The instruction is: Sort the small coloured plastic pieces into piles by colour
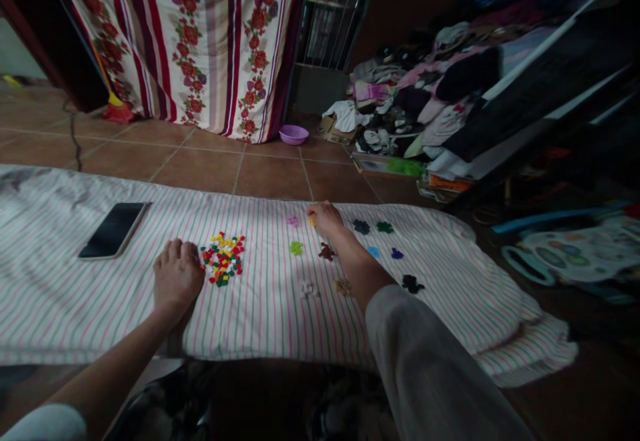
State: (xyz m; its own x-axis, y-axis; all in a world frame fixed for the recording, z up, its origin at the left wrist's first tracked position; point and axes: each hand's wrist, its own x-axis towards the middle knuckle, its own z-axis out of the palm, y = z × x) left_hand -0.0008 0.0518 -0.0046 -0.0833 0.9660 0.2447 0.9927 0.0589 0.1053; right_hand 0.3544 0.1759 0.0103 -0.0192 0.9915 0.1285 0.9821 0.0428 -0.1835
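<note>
Head view: right hand [326, 218], bunched at yellow pieces [313, 222], should clear pink pieces [292, 221] beside it; left hand [177, 273] half-curled; holds unclear

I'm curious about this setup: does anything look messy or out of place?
Yes: beyond the cloth, at right, clothes lie in a heap, untidy against the small piles. The mixed pile stands out too: red, yellow, green and white pieces together, while each small pile looks one colour.
</note>
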